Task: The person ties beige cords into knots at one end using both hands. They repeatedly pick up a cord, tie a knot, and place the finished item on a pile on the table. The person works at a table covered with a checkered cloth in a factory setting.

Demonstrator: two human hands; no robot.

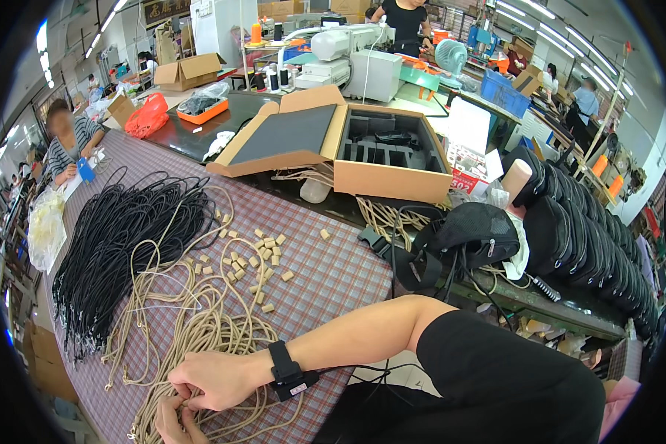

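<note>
My right hand, with a black strap and small device at its wrist, reaches over a pile of beige cords on a checked tablecloth. Just below it is my left hand, partly cut off by the picture's lower edge. The fingertips of both hands meet and pinch at a beige cord; the exact spot is mostly hidden by the fingers. Several small beige cylindrical pieces lie scattered beyond the cords. To the left rests a large bundle of black cords with metal ends.
An open cardboard box with dark foam stands beyond the cloth. A black mesh bag and a row of black pouches are at the right. A clear plastic bag lies at the far left, near a seated person.
</note>
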